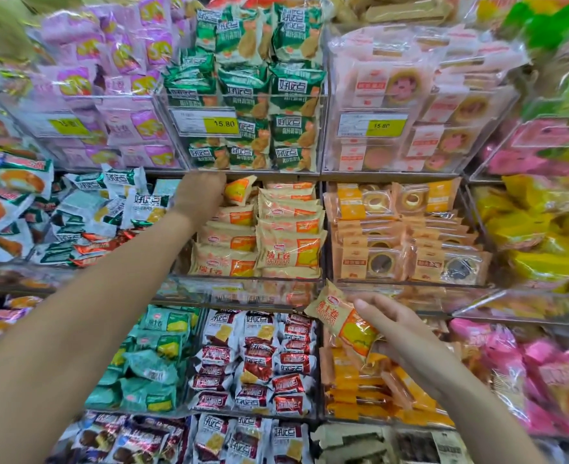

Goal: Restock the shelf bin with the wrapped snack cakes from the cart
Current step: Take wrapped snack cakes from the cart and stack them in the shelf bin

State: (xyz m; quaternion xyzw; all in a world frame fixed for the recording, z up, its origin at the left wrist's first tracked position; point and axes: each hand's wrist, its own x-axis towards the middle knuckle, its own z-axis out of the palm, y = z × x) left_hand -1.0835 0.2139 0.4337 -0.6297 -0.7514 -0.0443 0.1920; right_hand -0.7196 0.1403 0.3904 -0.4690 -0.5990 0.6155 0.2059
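Left hand (200, 195) deep in middle shelf bin (249, 289), fingers around tilted snack cake (240, 190) at far top of stack. Right hand (398, 324) near, below bin front, holds next wrapped cake (345, 324) between thumb and fingers. Cart not in view. Advice: lay tilted cake flat, label forward, aligned with rows; withdraw left before right feeds in.

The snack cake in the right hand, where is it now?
In the head view, the snack cake sits lower right, pinched by the right hand, just below the bin.
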